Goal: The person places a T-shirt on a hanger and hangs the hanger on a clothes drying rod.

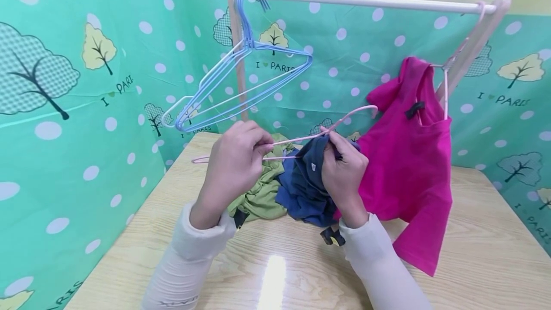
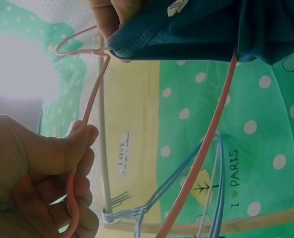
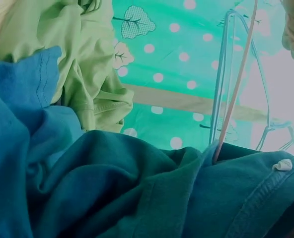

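Observation:
A pink wire hanger (image 1: 350,113) lies sideways between both hands, with its hook to the right. My left hand (image 1: 238,157) grips one arm of it, thumb and fingers curled round the wire in the left wrist view. A dark blue garment (image 1: 307,195) hangs partly over the hanger, which enters through its opening. My right hand (image 1: 344,169) pinches the garment's edge together with the hanger near the hook's base. The right wrist view shows the hanger's wire passing into the garment (image 3: 152,193); the right hand is mostly out of that view.
A crumpled green garment (image 1: 262,193) lies on the wooden table (image 1: 232,271) behind the hands. Blue and white hangers (image 1: 247,44) hang at the rack's left end. A magenta shirt (image 1: 409,176) hangs at the right from the white rail (image 1: 366,0).

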Tool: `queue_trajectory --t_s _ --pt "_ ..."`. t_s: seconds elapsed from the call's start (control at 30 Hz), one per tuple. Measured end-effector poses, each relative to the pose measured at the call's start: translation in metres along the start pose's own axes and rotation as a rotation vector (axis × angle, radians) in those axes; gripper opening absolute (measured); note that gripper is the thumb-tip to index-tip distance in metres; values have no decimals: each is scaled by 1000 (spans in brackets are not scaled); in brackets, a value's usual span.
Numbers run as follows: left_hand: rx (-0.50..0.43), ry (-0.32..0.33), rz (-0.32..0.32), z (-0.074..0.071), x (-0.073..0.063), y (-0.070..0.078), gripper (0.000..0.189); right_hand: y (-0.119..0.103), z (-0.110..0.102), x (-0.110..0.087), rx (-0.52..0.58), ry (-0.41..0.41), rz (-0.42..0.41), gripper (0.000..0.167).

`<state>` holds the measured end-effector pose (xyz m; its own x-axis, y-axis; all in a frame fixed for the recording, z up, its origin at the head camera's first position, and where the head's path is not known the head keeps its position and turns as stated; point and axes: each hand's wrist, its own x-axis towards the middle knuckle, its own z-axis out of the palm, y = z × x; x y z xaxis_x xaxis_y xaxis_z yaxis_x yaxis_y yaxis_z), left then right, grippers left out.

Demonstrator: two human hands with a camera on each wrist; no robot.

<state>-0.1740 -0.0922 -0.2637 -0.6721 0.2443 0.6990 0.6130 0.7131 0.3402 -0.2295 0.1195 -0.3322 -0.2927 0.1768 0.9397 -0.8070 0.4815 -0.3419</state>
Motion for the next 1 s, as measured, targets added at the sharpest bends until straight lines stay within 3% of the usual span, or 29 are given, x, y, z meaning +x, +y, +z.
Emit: queue_trajectory --t_s 0.13,0.23,0.43,0.53,0.7,1.0 --pt "30 3 29 2 1 -1 4 1 -1 0 -14 4 -10 18" --pt "42 31 89 3 1 -1 6 3 -2 0 -37 9 -16 18" --pt "-33 99 298 8 3 1 12 5 -4 1 -48 3 -11 17" --pt "-75 93 404 12 3 5 10 7 -4 1 -53 -6 -7 16" --pt "-90 -14 489 26 2 11 7 9 -6 2 -106 -15 0 16" --pt "8 -318 476 70 3 7 6 12 -12 4 -170 -10 17 16"
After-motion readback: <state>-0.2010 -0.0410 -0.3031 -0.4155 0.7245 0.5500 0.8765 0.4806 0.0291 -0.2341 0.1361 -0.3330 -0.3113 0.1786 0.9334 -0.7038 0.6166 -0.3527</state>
